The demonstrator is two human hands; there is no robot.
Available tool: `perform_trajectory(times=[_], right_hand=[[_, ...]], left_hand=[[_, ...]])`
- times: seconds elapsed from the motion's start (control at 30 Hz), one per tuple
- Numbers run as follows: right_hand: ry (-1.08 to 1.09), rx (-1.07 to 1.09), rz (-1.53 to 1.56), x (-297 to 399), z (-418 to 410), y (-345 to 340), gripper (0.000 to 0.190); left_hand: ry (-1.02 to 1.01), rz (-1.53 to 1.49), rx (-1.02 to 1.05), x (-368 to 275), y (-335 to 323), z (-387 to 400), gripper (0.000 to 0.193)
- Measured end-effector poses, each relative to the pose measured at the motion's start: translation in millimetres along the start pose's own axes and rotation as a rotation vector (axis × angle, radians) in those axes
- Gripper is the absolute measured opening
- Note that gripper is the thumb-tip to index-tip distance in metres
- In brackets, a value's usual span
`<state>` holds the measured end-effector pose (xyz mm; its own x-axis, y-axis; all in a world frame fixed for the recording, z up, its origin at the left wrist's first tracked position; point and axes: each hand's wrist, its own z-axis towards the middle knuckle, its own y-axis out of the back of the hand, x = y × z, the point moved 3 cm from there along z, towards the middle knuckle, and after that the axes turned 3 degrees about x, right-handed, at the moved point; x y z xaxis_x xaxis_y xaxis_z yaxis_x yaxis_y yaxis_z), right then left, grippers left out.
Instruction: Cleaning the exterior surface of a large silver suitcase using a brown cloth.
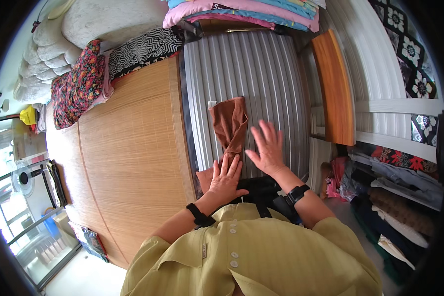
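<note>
A brown cloth [227,124], twisted at its middle, lies on a grey striped surface [270,74]. Its far end is spread flat, with a small white tag [212,104] at the corner. My left hand [225,177] presses down on the near part of the cloth, fingers spread and palm down. Part of the cloth shows to the left of that hand; what lies under the palm is hidden. My right hand [269,150] hovers to the right of the cloth, fingers apart, holding nothing. Dark straps circle both wrists.
On the left lies a woven bamboo mat [133,129], with a floral folded cloth [79,87] at its far side. Folded bedding [244,13] is stacked at the back. A wooden board [333,88] stands at the right, above shelves of folded clothes [399,199]. A fan [23,178] is far left.
</note>
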<state>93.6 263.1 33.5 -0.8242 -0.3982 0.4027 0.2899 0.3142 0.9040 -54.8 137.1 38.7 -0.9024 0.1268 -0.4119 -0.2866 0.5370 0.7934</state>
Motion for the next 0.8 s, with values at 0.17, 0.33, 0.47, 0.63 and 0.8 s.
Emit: perform_trajectory(times=[0.17, 0.33, 0.47, 0.63, 0.8], right_hand=[[0.247, 0.051, 0.08, 39.2, 46.4, -18.4, 0.069], [0.249, -0.013, 0.017, 35.9, 42.6, -32.3, 0.058], [0.296, -0.076, 0.029, 42.9, 35.0, -27.5, 0.041], [0.323, 0.152, 0.626, 65.8, 0.4, -9.7, 0.055], [0.039, 0.228, 1.171, 75.1, -10.4, -6.2, 0.066]], left_hand=[[-0.098, -0.035, -0.136, 5.7, 5.9, -1.9, 0.098], [0.281, -0.184, -0.361, 27.6, 3.7, -37.2, 0.083], [0.435, -0.451, -0.275, 55.0, -21.7, -49.7, 0.043], [0.399, -1.414, -0.583, 63.2, 9.7, -31.3, 0.006], [0.094, -1.874, -0.566, 43.2, 92.5, 4.7, 0.019]])
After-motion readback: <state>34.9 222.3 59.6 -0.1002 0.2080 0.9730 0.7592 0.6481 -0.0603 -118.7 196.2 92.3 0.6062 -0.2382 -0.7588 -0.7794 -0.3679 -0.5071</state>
